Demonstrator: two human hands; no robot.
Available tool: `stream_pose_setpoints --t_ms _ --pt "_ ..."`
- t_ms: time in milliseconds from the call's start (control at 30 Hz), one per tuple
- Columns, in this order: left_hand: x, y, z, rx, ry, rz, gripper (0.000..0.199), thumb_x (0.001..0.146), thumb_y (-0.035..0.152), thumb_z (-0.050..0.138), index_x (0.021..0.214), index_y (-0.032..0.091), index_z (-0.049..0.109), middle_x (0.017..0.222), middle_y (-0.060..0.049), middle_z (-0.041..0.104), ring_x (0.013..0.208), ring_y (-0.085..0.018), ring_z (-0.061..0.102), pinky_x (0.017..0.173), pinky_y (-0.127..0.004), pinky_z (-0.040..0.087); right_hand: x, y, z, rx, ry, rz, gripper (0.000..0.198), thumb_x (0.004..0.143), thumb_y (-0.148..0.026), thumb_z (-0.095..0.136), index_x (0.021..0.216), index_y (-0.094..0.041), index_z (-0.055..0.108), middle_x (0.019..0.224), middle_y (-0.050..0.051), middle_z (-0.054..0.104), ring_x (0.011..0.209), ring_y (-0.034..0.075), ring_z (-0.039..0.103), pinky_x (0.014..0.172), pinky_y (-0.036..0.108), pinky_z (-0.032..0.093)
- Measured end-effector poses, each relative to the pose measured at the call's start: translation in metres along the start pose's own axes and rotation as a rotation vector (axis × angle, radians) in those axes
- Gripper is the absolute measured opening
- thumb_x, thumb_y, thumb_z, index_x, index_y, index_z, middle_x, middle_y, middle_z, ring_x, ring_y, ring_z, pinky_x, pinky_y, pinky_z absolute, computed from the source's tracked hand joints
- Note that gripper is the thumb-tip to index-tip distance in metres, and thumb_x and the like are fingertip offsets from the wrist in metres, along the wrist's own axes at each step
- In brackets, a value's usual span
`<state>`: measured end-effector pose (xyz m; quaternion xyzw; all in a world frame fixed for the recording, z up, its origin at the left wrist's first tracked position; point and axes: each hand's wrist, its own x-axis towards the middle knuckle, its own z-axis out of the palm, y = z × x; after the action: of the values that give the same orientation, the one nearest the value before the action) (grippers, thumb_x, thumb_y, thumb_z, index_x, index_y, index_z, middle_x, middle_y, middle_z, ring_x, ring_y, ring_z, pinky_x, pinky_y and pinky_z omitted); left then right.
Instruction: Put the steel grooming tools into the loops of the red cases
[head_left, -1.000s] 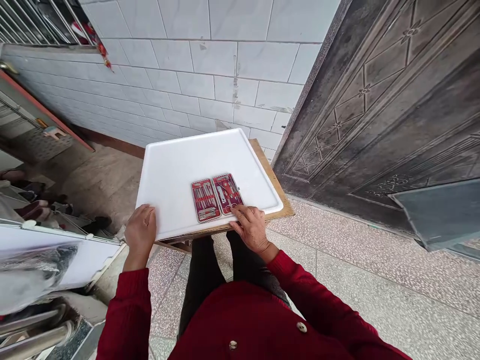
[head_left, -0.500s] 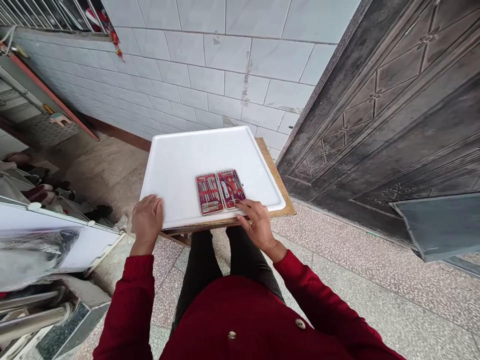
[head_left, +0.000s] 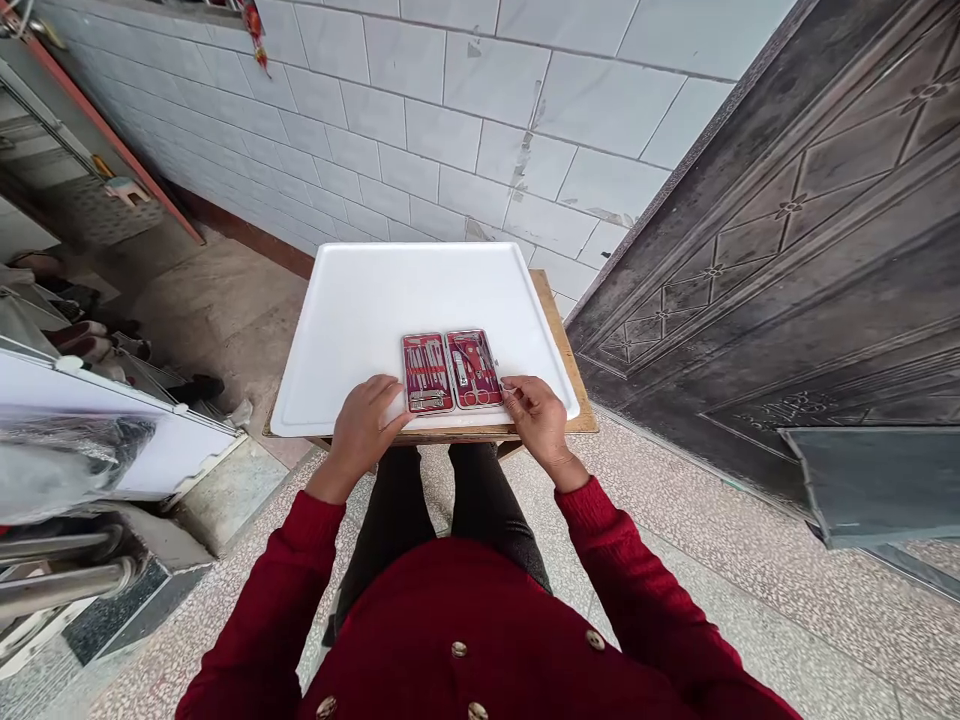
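Note:
An opened manicure set [head_left: 451, 372] lies flat on a white tray [head_left: 360, 300], close to its front edge. Slim metal tools sit under a red band in the left half; nail clippers [head_left: 460, 370] and small scissors [head_left: 478, 397] are in the right half. My left hand [head_left: 364, 425] is at the left side of the case, thumb and fingers apart, tips touching or very near its edge. At the opposite side my right hand [head_left: 538, 418] has thumb and forefinger drawn together on the lower right edge of the case.
The tray rests on a wooden table [head_left: 555, 315] against a tiled wall [head_left: 420, 150]. A dark patterned metal door [head_left: 750, 280] stands at the right. Shoes [head_left: 82, 340] on a rack and a white panel [head_left: 150, 400] are at the left.
My left hand has moved right, from the tray's left corner to the case. My right hand has shifted to the case's right edge, and the case now lies straighter. The view has shifted slightly.

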<state>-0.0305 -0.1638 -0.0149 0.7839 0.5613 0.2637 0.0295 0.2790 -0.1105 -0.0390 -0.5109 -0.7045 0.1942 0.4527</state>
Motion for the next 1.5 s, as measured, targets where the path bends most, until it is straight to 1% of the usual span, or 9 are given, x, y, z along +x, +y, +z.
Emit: stream_pose_setpoints --t_ms 133,200,400,533,667,900,1233,1400,1500 --pt "0.003 0.002 0.001 0.019 -0.045 -0.034 0.038 0.101 0.046 0.056 0.130 0.022 0.062 0.140 -0.010 0.064 0.136 -0.030 0.053 0.113 -0.049 0.045 0.000 -0.009 0.003 0.034 0.012 -0.039 0.023 0.098 -0.035 0.060 0.105 -0.021 0.076 0.101 0.009 0.075 0.091 0.023 0.067 0.077 0.037 0.055" --pt "0.003 0.002 0.002 0.020 -0.056 -0.039 0.038 0.100 0.045 0.056 0.130 0.022 0.062 0.140 -0.010 0.064 0.137 -0.030 0.053 0.114 -0.049 0.044 0.005 -0.020 0.005 0.052 -0.040 -0.108 0.021 0.098 -0.034 0.060 0.106 -0.022 0.076 0.102 0.009 0.075 0.096 0.024 0.067 0.080 0.037 0.056" --pt "0.003 0.004 0.001 0.029 -0.053 -0.038 0.037 0.100 0.043 0.056 0.131 0.023 0.063 0.140 -0.008 0.064 0.137 -0.029 0.053 0.114 -0.048 0.044 0.027 -0.067 0.025 -0.162 -0.450 -0.344 0.025 0.095 -0.024 0.068 0.119 -0.022 0.074 0.123 0.011 0.071 0.116 0.027 0.062 0.103 0.043 0.051" --pt "0.002 0.003 0.003 0.026 -0.051 -0.038 0.039 0.100 0.044 0.057 0.133 0.024 0.062 0.141 -0.008 0.064 0.139 -0.029 0.052 0.115 -0.049 0.043 0.041 -0.082 0.038 -0.326 -0.627 -0.391 0.021 0.095 -0.023 0.069 0.115 -0.018 0.075 0.118 0.013 0.070 0.113 0.028 0.060 0.100 0.043 0.048" --pt "0.001 0.003 0.003 0.028 -0.049 -0.038 0.039 0.101 0.044 0.055 0.134 0.024 0.061 0.142 -0.008 0.064 0.139 -0.029 0.051 0.117 -0.048 0.041 0.052 -0.087 0.042 -0.400 -0.726 -0.424 0.014 0.097 -0.025 0.069 0.104 -0.015 0.075 0.109 0.013 0.069 0.109 0.026 0.060 0.097 0.039 0.046" --pt "0.001 0.004 0.002 0.036 -0.053 -0.019 0.042 0.102 0.044 0.052 0.137 0.022 0.058 0.144 -0.010 0.062 0.140 -0.029 0.050 0.116 -0.048 0.041 0.070 -0.099 0.038 -0.552 -0.879 -0.569 0.015 0.096 -0.021 0.068 0.102 -0.008 0.074 0.105 0.016 0.069 0.102 0.027 0.060 0.087 0.035 0.043" --pt "-0.001 0.007 0.001 0.039 -0.057 -0.019 0.042 0.103 0.043 0.052 0.138 0.022 0.059 0.145 -0.010 0.062 0.141 -0.031 0.050 0.118 -0.050 0.040 0.081 -0.093 0.015 -0.627 -0.926 -0.641 0.010 0.091 -0.021 0.070 0.093 -0.012 0.074 0.096 0.013 0.071 0.091 0.025 0.060 0.080 0.035 0.042" --pt "-0.002 0.006 0.003 0.048 -0.043 -0.026 0.041 0.102 0.041 0.053 0.139 0.023 0.059 0.145 -0.009 0.062 0.141 -0.030 0.051 0.119 -0.050 0.040 0.087 -0.075 0.004 -0.553 -0.817 -0.574 0.013 0.090 -0.026 0.070 0.082 -0.017 0.071 0.086 0.009 0.067 0.083 0.023 0.058 0.075 0.033 0.039" --pt "-0.004 0.005 0.005 0.056 -0.039 -0.020 0.041 0.102 0.041 0.053 0.139 0.023 0.059 0.146 -0.009 0.062 0.142 -0.030 0.051 0.120 -0.050 0.040 0.095 -0.078 0.013 -0.518 -0.723 -0.506 0.013 0.091 -0.026 0.068 0.081 -0.018 0.072 0.082 0.007 0.067 0.080 0.021 0.058 0.073 0.032 0.038"
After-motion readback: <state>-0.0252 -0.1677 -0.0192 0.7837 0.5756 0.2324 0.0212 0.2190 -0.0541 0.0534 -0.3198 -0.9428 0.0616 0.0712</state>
